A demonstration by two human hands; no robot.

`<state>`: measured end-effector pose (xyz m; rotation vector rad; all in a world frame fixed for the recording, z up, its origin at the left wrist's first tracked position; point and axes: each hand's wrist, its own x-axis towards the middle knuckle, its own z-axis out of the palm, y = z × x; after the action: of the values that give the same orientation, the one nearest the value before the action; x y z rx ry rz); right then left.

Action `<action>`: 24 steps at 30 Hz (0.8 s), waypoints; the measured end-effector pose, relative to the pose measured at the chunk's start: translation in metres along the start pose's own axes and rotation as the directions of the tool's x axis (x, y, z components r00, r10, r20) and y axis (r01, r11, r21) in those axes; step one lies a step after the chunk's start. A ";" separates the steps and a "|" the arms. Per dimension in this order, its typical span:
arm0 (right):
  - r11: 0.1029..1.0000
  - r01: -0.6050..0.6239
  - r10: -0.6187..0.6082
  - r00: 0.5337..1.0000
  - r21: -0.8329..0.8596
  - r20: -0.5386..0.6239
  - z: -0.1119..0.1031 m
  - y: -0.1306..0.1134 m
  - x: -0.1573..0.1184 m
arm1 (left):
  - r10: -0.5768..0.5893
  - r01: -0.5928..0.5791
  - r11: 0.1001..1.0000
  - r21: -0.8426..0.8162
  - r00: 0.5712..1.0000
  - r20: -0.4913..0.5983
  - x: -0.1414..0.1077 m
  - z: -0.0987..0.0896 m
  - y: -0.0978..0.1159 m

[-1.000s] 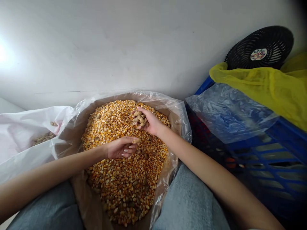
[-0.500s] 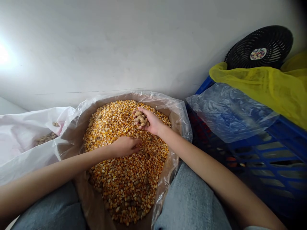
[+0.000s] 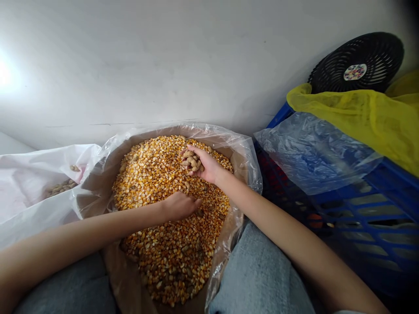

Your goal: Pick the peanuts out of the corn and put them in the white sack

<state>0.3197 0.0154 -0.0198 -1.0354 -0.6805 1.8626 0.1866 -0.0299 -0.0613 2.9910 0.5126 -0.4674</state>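
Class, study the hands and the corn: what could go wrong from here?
The peanuts heaped in the cupped right hand could spill onto the corn below. The left hand is down at the kernels with its fingertips mostly hidden, so it might pick up corn unnoticed.

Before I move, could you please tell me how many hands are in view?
2: the left hand at the corn, fingers partly hidden, and the right hand farther out, holding peanuts. No other hand shows.
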 end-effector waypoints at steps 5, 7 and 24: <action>1.000 -0.002 0.002 1.000 0.002 0.008 0.000 0.000 -0.001 | -0.169 0.136 0.700 -0.701 0.985 0.023 -0.006 -0.016 -0.015; 1.000 0.004 -0.004 1.000 0.008 0.013 0.000 -0.001 -0.001 | -0.114 0.148 0.266 -0.953 0.986 0.121 -0.009 -0.021 -0.024; 0.973 -0.084 0.074 0.996 0.214 0.057 0.001 -0.007 -0.005 | -0.027 -0.015 0.924 -0.383 0.994 -0.104 -0.011 -0.004 -0.011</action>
<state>0.3233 0.0145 -0.0126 -0.8893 -0.4575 1.9867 0.1742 -0.0220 -0.0540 2.6447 0.5493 -0.1784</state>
